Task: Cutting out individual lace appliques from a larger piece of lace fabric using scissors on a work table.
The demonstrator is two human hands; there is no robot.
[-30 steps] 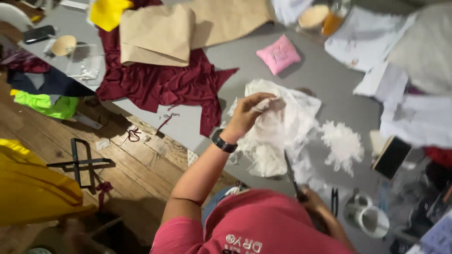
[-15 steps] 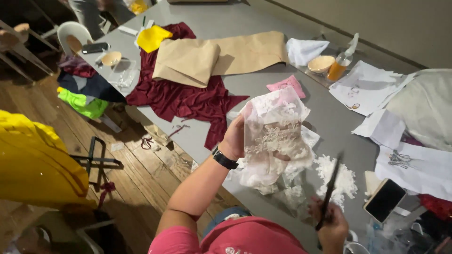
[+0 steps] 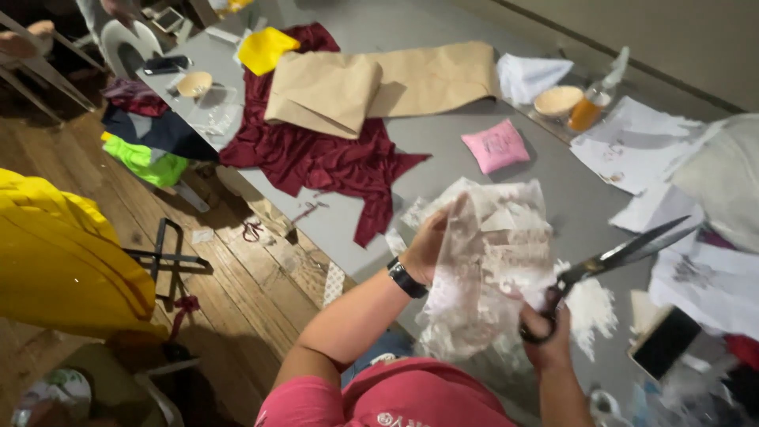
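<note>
The left hand [image 3: 431, 241] is raised in front of the chest, fingers curled and pinched shut, thumb side turned up. Its forearm rises bare from a pink sleeve, elbow bent, with a dark band around the wrist. The right hand [image 3: 545, 336] sits lower and just to the right of the left, nearer the body, closed in a fist with the knuckles facing up. Its forearm comes straight up from the lower edge of view. The two hands are near but apart.
</note>
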